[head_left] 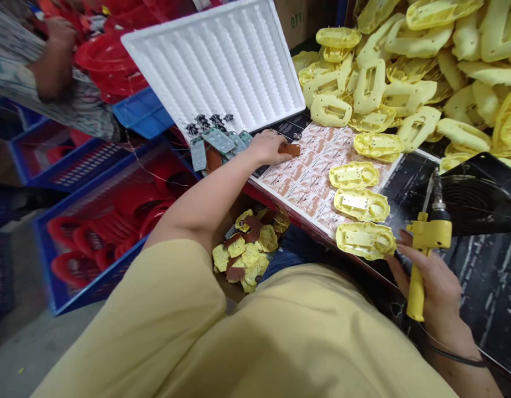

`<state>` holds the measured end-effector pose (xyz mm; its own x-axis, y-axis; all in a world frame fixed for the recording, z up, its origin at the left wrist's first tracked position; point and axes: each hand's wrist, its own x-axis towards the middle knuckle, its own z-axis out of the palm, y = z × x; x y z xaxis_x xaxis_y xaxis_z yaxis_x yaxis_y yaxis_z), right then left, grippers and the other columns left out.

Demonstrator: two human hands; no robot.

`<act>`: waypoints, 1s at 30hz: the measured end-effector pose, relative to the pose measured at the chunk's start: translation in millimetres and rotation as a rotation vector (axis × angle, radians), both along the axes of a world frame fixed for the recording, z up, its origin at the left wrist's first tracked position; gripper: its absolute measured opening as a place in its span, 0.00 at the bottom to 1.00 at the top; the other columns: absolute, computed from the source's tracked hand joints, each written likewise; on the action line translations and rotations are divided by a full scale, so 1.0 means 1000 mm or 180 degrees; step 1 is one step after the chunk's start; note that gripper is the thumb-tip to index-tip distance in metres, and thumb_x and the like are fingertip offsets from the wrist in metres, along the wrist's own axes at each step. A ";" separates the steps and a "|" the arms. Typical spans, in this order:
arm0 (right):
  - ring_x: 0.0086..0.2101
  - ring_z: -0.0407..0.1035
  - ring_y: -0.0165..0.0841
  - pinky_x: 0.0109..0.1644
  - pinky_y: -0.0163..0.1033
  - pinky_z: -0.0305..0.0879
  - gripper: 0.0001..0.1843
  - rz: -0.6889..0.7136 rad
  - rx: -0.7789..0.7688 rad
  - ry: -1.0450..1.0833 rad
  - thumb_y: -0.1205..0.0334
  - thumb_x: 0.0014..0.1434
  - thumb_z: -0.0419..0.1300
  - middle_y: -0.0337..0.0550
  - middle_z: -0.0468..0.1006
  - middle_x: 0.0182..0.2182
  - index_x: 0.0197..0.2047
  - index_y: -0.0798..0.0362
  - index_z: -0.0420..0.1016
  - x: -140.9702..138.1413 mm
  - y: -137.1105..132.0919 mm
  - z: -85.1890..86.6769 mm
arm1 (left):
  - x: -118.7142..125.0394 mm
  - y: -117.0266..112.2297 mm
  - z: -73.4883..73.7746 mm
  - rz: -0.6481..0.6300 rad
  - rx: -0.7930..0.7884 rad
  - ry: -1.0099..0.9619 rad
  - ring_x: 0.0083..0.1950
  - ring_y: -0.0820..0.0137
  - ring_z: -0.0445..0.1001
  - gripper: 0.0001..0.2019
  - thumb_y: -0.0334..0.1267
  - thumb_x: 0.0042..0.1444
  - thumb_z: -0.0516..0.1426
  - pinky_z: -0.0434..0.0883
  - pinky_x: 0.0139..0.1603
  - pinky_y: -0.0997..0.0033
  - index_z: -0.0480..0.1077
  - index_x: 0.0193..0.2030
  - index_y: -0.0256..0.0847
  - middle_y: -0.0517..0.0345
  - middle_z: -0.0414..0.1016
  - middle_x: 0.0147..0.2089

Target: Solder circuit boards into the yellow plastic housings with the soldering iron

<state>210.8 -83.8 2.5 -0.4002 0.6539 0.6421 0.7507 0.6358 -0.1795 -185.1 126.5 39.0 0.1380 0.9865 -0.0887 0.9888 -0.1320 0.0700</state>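
Note:
My left hand (269, 148) reaches across to the far side of the worktable, its fingers closed on a small brown circuit board (292, 150). Just left of it lie several grey-green circuit boards (219, 141) with black parts and wires. Near the table's front edge, my right hand (436, 279) holds a yellow soldering gun (416, 290), its metal tip pointing up and away. The fingers of that hand are beside the nearest yellow plastic shell (365, 240). Further yellow shells (361, 204) lie in a row beyond it, open side up.
Yellow plastic shells (411, 94) are heaped at the back right. A white foam tray (222, 61) leans at the back left. Blue crates (79, 298) with red parts stand at left. Below the table edge lie yellow and brown pieces (249, 254). Another person's arm (52, 66) is at upper left.

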 end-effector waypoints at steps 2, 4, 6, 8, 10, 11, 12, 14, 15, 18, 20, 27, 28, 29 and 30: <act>0.45 0.83 0.39 0.46 0.40 0.79 0.26 0.0068 0.0030 -0.0023 0.72 0.60 0.71 0.44 0.85 0.47 0.59 0.48 0.72 -0.004 0.002 0.004 | -0.007 0.002 -0.007 -0.0117 -0.0097 -0.0068 0.59 0.50 0.75 0.26 0.49 0.54 0.67 0.72 0.61 0.54 0.77 0.58 0.40 0.44 0.80 0.57; 0.43 0.83 0.38 0.45 0.40 0.80 0.25 0.0119 0.0043 -0.0031 0.72 0.60 0.70 0.43 0.86 0.46 0.58 0.48 0.73 -0.006 0.004 0.007 | -0.008 -0.004 -0.009 -0.0196 -0.0033 -0.0131 0.60 0.50 0.75 0.28 0.47 0.51 0.69 0.73 0.59 0.56 0.75 0.58 0.39 0.43 0.79 0.59; 0.41 0.83 0.38 0.44 0.40 0.80 0.24 0.0127 0.0025 -0.0024 0.73 0.61 0.70 0.44 0.86 0.47 0.58 0.48 0.74 -0.008 0.006 0.010 | -0.005 -0.015 -0.008 -0.0186 -0.0055 -0.0205 0.58 0.50 0.76 0.30 0.47 0.51 0.69 0.74 0.55 0.56 0.73 0.59 0.39 0.42 0.78 0.59; 0.41 0.84 0.38 0.43 0.40 0.81 0.23 0.0145 0.0028 -0.0023 0.72 0.60 0.70 0.45 0.86 0.48 0.57 0.48 0.74 -0.010 0.009 0.012 | 0.001 -0.030 -0.005 -0.0167 -0.0040 -0.0262 0.55 0.51 0.78 0.26 0.46 0.55 0.68 0.75 0.54 0.54 0.73 0.59 0.40 0.42 0.80 0.56; 0.41 0.84 0.38 0.43 0.39 0.81 0.23 0.0169 0.0050 -0.0021 0.72 0.60 0.71 0.47 0.86 0.48 0.57 0.48 0.74 -0.012 0.011 0.012 | 0.008 -0.047 -0.003 -0.0266 0.0295 -0.0262 0.54 0.50 0.79 0.17 0.43 0.63 0.62 0.74 0.57 0.49 0.75 0.56 0.41 0.42 0.81 0.53; 0.41 0.84 0.39 0.44 0.39 0.81 0.24 0.0184 0.0057 -0.0013 0.72 0.60 0.71 0.47 0.86 0.48 0.57 0.48 0.75 -0.013 0.011 0.012 | 0.012 -0.056 -0.004 -0.0368 0.0529 -0.0243 0.55 0.50 0.79 0.13 0.42 0.66 0.58 0.72 0.59 0.47 0.77 0.54 0.42 0.41 0.82 0.52; 0.42 0.84 0.39 0.45 0.39 0.81 0.25 0.0198 0.0050 0.0001 0.72 0.60 0.71 0.47 0.86 0.48 0.58 0.48 0.74 -0.014 0.012 0.011 | 0.015 -0.065 -0.006 -0.0501 0.0723 -0.0223 0.56 0.50 0.79 0.12 0.40 0.69 0.55 0.71 0.61 0.44 0.78 0.51 0.43 0.41 0.82 0.51; 0.42 0.84 0.39 0.45 0.39 0.81 0.28 0.0204 0.0017 0.0021 0.72 0.60 0.70 0.45 0.86 0.48 0.61 0.46 0.74 -0.015 0.012 0.010 | 0.019 -0.083 -0.013 -0.0846 0.0829 -0.0217 0.55 0.52 0.79 0.14 0.40 0.70 0.53 0.71 0.62 0.43 0.80 0.47 0.44 0.42 0.83 0.49; 0.42 0.84 0.38 0.45 0.39 0.81 0.29 0.0203 -0.0007 0.0025 0.72 0.60 0.70 0.44 0.86 0.48 0.62 0.45 0.74 -0.015 0.012 0.010 | 0.020 -0.091 -0.016 -0.1039 0.0763 -0.0263 0.54 0.54 0.80 0.14 0.41 0.70 0.53 0.71 0.62 0.44 0.81 0.47 0.44 0.42 0.84 0.50; 0.42 0.84 0.38 0.45 0.37 0.81 0.30 0.0177 -0.0067 0.0045 0.72 0.60 0.70 0.43 0.86 0.48 0.63 0.45 0.74 -0.014 0.010 0.010 | 0.013 -0.109 -0.025 -0.1415 0.0609 -0.0573 0.56 0.58 0.81 0.15 0.45 0.70 0.55 0.74 0.61 0.51 0.81 0.52 0.43 0.44 0.84 0.55; 0.41 0.84 0.38 0.44 0.37 0.81 0.29 0.0148 -0.0063 0.0059 0.72 0.60 0.71 0.43 0.86 0.48 0.62 0.45 0.75 -0.014 0.009 0.010 | 0.002 -0.112 -0.026 -0.1323 0.0630 -0.0763 0.56 0.59 0.81 0.17 0.44 0.71 0.52 0.75 0.60 0.56 0.81 0.53 0.42 0.45 0.84 0.56; 0.39 0.84 0.37 0.43 0.35 0.80 0.26 0.0082 -0.0016 0.0090 0.72 0.61 0.70 0.42 0.87 0.45 0.60 0.47 0.75 -0.016 0.007 0.008 | -0.011 -0.086 -0.015 -0.1196 0.0441 -0.0565 0.56 0.58 0.79 0.21 0.37 0.69 0.52 0.74 0.60 0.57 0.77 0.63 0.42 0.44 0.82 0.54; 0.39 0.84 0.37 0.44 0.35 0.81 0.27 0.0068 -0.0015 0.0094 0.72 0.60 0.70 0.42 0.87 0.45 0.61 0.47 0.75 -0.017 0.006 0.008 | -0.006 -0.081 -0.015 -0.1331 0.0382 -0.0509 0.55 0.58 0.79 0.21 0.37 0.69 0.52 0.74 0.60 0.58 0.76 0.65 0.43 0.45 0.82 0.54; 0.39 0.84 0.37 0.43 0.35 0.80 0.28 0.0052 -0.0012 0.0104 0.72 0.60 0.70 0.42 0.87 0.45 0.62 0.47 0.75 -0.017 0.005 0.008 | 0.000 -0.076 -0.015 -0.1468 0.0323 -0.0465 0.54 0.59 0.79 0.21 0.36 0.68 0.53 0.74 0.60 0.58 0.75 0.65 0.45 0.46 0.81 0.54; 0.38 0.84 0.37 0.42 0.35 0.80 0.29 0.0033 0.0005 0.0123 0.73 0.60 0.70 0.42 0.87 0.45 0.62 0.46 0.75 -0.018 0.004 0.008 | 0.006 -0.070 -0.016 -0.1582 0.0277 -0.0449 0.54 0.59 0.79 0.21 0.36 0.68 0.53 0.74 0.59 0.59 0.75 0.65 0.46 0.47 0.81 0.54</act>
<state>192.9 -79.8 10.8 -0.3818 0.6487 0.6583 0.7366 0.6438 -0.2072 -179.4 56.5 23.4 0.5960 0.8018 0.0438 0.7871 -0.5941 0.1658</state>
